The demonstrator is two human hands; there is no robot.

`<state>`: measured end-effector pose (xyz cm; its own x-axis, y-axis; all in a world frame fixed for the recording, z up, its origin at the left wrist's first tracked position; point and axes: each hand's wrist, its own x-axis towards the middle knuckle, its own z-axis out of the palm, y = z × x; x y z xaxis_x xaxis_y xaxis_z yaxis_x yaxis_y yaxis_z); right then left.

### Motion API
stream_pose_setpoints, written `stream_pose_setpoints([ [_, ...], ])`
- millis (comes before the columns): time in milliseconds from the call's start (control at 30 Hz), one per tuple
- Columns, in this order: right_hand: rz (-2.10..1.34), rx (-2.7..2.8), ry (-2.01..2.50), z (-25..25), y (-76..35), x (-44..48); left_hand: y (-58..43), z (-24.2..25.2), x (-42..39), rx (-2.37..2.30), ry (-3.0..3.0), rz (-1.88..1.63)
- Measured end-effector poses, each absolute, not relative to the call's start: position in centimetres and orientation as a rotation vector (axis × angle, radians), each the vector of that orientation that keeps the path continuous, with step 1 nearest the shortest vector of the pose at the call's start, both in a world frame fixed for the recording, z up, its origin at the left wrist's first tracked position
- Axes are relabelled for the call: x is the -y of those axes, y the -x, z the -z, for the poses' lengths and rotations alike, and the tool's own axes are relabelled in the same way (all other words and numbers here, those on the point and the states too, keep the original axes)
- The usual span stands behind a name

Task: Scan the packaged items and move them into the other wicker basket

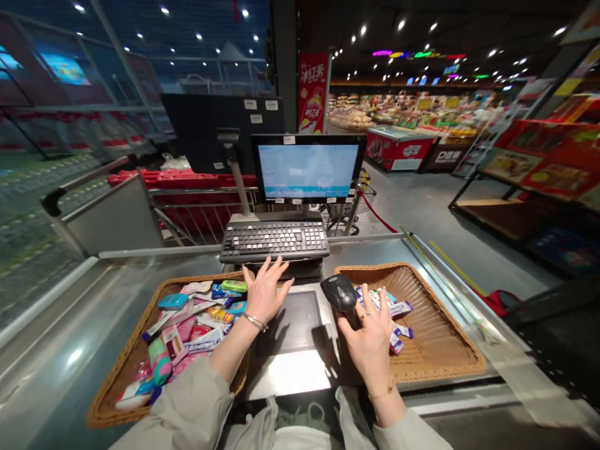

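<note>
My left hand reaches forward with fingers spread, its fingertips at the front edge of the grey keyboard. It holds nothing. My right hand is wrapped round the handle of a black barcode scanner, whose head points toward the flat scanner plate between the baskets. A wicker basket on the left is full of several small snack and candy packets. A second wicker basket on the right holds a few packets next to my right hand.
A lit monitor stands behind the keyboard on the steel checkout counter. Red shopping carts are parked beyond a metal rail. An aisle with a red rope barrier, shelves and a freezer chest opens to the right.
</note>
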<state>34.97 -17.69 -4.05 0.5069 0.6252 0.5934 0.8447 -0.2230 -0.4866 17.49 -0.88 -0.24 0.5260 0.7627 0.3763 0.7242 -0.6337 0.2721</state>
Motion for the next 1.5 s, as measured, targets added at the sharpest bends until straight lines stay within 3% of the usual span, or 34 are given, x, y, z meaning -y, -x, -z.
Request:
stream_pose_setpoints([
  [600, 0.049, 1.496, 1.813, 6.2, -29.8, 13.3, 0.6, 4.8, 1.1, -2.019, -2.322, -0.503],
  [1000, -0.005, 1.562, 1.783, 6.6, -27.4, 12.4, 3.9, 7.3, 2.7, -1.830, -2.434, -0.181],
  [1500, 0.027, 1.581, 1.786, 6.5, -26.3, 12.0, 1.9, 8.3, 2.5, -1.564, -2.622, -0.173],
])
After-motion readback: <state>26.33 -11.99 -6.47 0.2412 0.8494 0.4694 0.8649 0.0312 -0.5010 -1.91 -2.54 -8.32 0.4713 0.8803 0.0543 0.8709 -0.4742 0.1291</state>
